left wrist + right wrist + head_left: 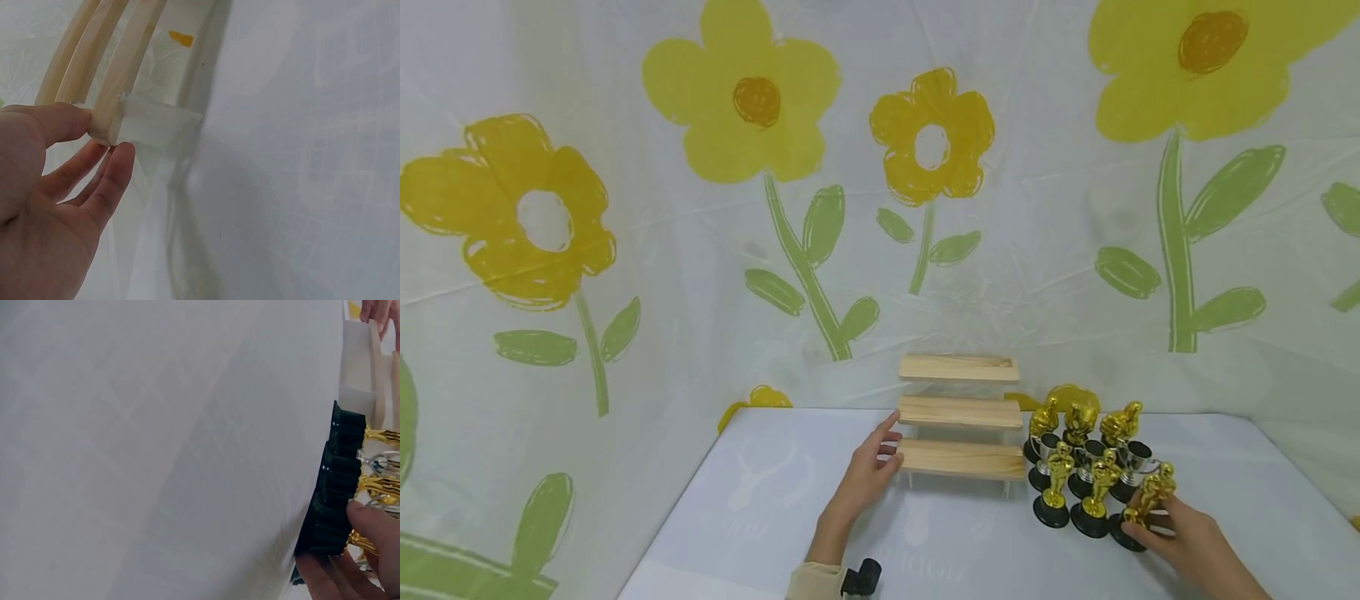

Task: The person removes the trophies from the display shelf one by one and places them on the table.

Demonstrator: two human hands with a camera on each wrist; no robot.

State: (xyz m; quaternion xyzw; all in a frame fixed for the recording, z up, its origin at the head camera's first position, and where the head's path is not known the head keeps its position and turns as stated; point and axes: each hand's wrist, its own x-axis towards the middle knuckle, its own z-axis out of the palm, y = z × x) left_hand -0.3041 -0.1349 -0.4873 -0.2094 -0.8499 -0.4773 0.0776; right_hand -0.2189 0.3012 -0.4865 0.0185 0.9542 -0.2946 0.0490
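Note:
A three-tier wooden display stand with pale planks stands at the back of the table. My left hand is at its left end; in the left wrist view the thumb and fingertips pinch the end of a plank. Right of the stand, several small trophies are grouped in rows. My right hand grips a gold statuette trophy with a black base at the group's front right corner. In the right wrist view, the thumb and fingers are around it near its black base, which they partly hide.
Beside the held one stand other gold statuettes, with silver cups behind them and gold trophies at the back. The white table meets a flower-patterned curtain. A black device is on the left wrist.

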